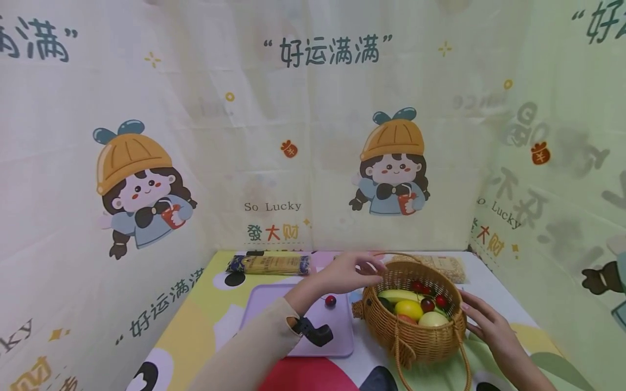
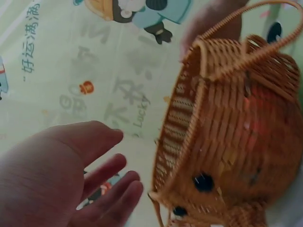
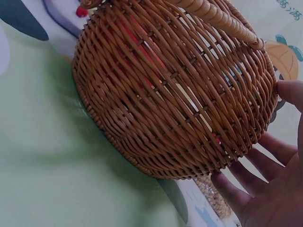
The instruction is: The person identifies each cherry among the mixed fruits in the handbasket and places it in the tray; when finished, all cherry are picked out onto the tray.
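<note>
- The left hand (image 1: 353, 271) hovered beside the upper left part of the basket's rim, fingers loosely bent and spread apart, holding nothing; the left wrist view showed a gap between its fingertips and the wicker.
- The right hand (image 1: 489, 320) was spread fairly wide, its fingers extended; its thumb and fingertips touched the basket's right side, with no grip around it.
- The wicker basket (image 1: 430, 347) stood upright on the table between the two hands; it was shaped like a fish, with a dark button eye (image 1: 369, 302) and a snout (image 1: 358, 310) turned left; one handle (image 1: 467, 358) hung down over the near side, and another arched at the back.
- Inside the basket lay a yellow lemon (image 1: 409, 310), a pale round fruit (image 1: 433, 319), a banana (image 1: 398, 295) and several dark red cherries (image 1: 427, 305); a reddish fruit showed partly at the near wall.
- Left of the basket, just beside its snout, lay a lilac tray (image 1: 342, 336); one cherry rested on it, near the left forearm, which crossed above the tray.
- Farther back lay a long packet (image 1: 274, 265) with blue ends, behind the tray, and a clear bag (image 1: 445, 267) of pale pieces, behind the basket; the table (image 1: 191, 326) wore a printed cloth.
</note>
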`<state>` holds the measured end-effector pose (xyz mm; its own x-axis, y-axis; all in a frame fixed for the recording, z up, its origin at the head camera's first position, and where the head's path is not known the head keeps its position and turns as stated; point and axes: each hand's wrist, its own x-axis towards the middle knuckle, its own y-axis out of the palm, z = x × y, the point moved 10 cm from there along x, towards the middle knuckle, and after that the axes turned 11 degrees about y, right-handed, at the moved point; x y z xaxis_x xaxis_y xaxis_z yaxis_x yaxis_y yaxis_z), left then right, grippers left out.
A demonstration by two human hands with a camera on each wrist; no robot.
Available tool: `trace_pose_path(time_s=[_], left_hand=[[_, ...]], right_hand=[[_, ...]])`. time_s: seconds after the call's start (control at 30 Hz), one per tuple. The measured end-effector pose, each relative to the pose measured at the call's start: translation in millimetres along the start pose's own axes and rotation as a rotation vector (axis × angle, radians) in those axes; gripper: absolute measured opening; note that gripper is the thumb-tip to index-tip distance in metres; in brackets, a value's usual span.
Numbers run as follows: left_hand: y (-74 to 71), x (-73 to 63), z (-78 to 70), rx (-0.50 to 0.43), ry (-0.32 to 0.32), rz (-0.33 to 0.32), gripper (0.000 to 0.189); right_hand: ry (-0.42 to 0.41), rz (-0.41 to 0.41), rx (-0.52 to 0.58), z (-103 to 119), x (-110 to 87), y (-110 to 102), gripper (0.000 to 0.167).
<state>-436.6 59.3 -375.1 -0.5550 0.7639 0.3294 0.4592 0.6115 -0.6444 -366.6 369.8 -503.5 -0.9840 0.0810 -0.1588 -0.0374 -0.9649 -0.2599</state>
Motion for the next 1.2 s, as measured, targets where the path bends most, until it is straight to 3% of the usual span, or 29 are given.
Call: trace_pose_path(time_s=[0.17,0.33,0.53,0.63,0.9,1.2], left_hand=[[23.4,31.1,-13.8,0.012,0.034,0.150,0.031],[47.1,57.1,-15.2,0.027,0.005,0.253,0.035],[78.1,75.4,-8.6,-0.072,-0.132,0.366,0.035],[88.0,81.1,-4.5,-0.075,-0.179,0.377,0.034],[106.1,85.7,9.7,-0.029,-0.245,0.321,0.028],[133.4,95.5,19.0,0.070,-0.256,0.399,0.029]], right_hand=[[0.004,-0.012,0.004,-0.4,-0.3,-2.5,0.075],[0.006,-0.030,0.019,-0.3,-0.6,-6.3,0.075],[0.012,-0.028,0.019,-1.3,-0.3,-6.8,0.076],[0.013,-0.027,0.027,-2.1,-0.6,-5.8,0.075],[0.008,-0.013,0.029,-4.5,-1.5,0.1,0.073],[0.008,-0.008,0.021,-4.2,-1.2,-1.7,0.074]])
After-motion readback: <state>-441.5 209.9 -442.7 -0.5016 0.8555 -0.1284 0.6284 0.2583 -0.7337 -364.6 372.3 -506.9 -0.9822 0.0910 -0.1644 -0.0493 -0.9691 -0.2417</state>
